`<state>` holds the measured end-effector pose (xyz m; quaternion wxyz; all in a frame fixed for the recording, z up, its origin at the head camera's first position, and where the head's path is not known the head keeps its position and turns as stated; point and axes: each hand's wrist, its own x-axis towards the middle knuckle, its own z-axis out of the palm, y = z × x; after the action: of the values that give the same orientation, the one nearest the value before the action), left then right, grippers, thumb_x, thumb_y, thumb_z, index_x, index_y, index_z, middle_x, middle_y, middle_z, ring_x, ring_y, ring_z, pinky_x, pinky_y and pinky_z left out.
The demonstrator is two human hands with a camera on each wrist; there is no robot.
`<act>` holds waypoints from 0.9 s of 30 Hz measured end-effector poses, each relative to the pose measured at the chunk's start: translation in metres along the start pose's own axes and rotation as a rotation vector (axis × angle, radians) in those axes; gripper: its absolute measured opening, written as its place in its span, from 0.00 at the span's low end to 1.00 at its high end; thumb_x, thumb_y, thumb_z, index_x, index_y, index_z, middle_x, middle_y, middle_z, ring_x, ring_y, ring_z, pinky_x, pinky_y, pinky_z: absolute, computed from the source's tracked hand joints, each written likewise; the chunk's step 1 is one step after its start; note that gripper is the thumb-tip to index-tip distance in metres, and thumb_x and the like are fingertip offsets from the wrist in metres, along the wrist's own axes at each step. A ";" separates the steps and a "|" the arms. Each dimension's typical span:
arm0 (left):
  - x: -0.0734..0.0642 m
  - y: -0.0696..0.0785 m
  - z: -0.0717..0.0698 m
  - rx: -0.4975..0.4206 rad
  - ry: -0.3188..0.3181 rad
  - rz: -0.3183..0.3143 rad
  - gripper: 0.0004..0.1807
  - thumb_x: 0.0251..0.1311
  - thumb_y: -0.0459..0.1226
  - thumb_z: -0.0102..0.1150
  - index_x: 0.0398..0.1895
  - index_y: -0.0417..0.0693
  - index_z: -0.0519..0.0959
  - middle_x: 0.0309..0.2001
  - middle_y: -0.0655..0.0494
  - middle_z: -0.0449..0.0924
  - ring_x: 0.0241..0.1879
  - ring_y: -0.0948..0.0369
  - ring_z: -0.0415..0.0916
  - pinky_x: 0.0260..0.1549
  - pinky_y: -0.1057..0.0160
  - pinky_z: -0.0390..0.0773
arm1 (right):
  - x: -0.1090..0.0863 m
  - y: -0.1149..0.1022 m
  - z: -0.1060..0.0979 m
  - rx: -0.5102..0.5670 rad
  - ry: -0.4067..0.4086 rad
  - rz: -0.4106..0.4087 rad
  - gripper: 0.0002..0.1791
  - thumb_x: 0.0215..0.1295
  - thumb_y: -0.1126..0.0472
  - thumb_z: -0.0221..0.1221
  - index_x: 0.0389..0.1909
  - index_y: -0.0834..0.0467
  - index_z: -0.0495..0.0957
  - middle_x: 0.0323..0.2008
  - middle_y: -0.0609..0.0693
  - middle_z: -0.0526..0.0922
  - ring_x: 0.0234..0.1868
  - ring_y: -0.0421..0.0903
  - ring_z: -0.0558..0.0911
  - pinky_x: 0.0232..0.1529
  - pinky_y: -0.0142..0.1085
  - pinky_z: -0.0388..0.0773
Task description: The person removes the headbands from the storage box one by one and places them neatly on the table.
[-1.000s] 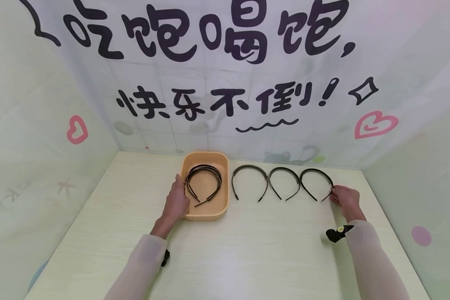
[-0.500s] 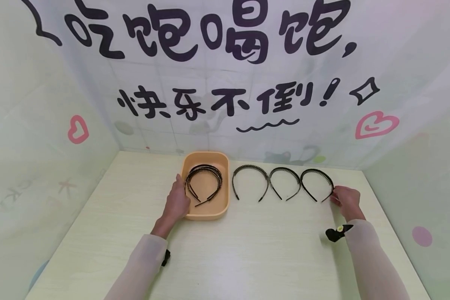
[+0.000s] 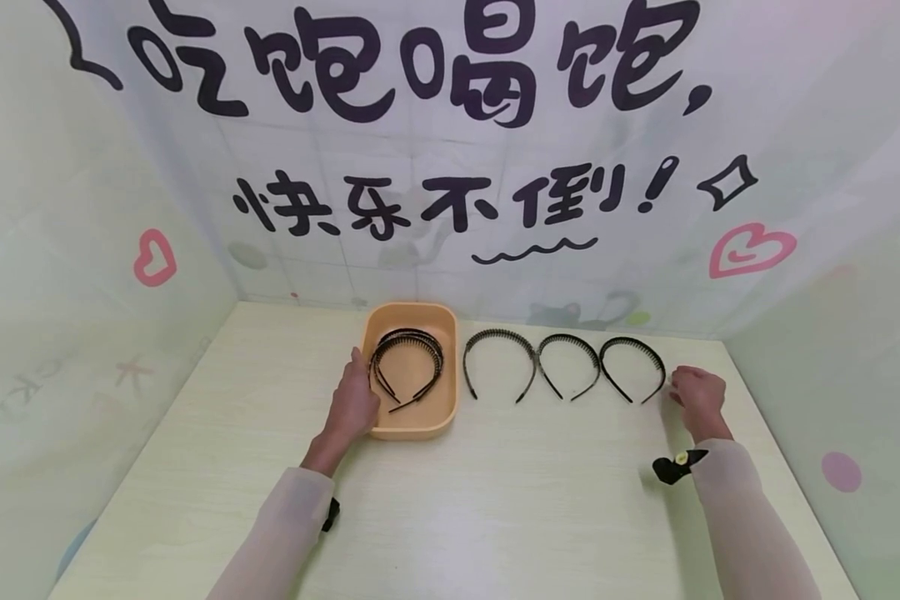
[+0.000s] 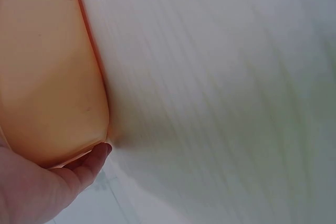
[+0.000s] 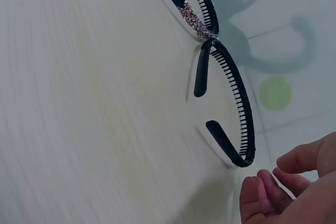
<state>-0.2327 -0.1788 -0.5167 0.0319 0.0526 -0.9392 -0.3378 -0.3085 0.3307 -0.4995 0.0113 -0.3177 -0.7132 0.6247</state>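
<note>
Bench (image 3: 495,500): left grip (image 3: 355,400) holds tray (image 3: 420,433) near frame centre, right grip (image 3: 697,393) loose, empty, just beside rightmost band (image 5: 247,111); reads as band handling, next likely a light pinch.

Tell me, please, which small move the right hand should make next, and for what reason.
Probably the right hand should move across to the box and pinch one of the headbands inside. It seems free for this: it holds nothing and is not touching the row's rightmost headband, while the left hand grips the box.
</note>
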 end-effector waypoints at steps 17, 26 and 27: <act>0.003 -0.001 0.000 -0.005 0.006 0.004 0.40 0.56 0.27 0.41 0.68 0.33 0.33 0.62 0.30 0.53 0.53 0.40 0.65 0.46 0.45 0.69 | -0.029 -0.020 0.048 0.062 -0.146 -0.161 0.22 0.62 0.65 0.50 0.57 0.67 0.66 0.40 0.46 0.76 0.36 0.35 0.76 0.46 0.34 0.74; 0.002 -0.002 0.001 0.003 0.001 -0.004 0.40 0.56 0.27 0.41 0.68 0.33 0.33 0.62 0.30 0.53 0.52 0.39 0.65 0.45 0.45 0.69 | -0.054 -0.021 0.084 0.025 -0.366 -0.225 0.20 0.63 0.65 0.52 0.55 0.68 0.67 0.35 0.44 0.79 0.36 0.37 0.79 0.49 0.41 0.73; 0.002 -0.002 0.001 0.003 0.002 -0.004 0.40 0.56 0.27 0.41 0.68 0.33 0.33 0.62 0.30 0.53 0.52 0.39 0.65 0.45 0.45 0.69 | -0.057 -0.021 0.087 0.029 -0.394 -0.227 0.21 0.63 0.65 0.51 0.56 0.68 0.66 0.34 0.43 0.79 0.35 0.37 0.79 0.49 0.41 0.73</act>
<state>-0.2343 -0.1798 -0.5191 0.0322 0.0547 -0.9396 -0.3365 -0.3082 0.2267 -0.4779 -0.0534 -0.1073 -0.7239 0.6794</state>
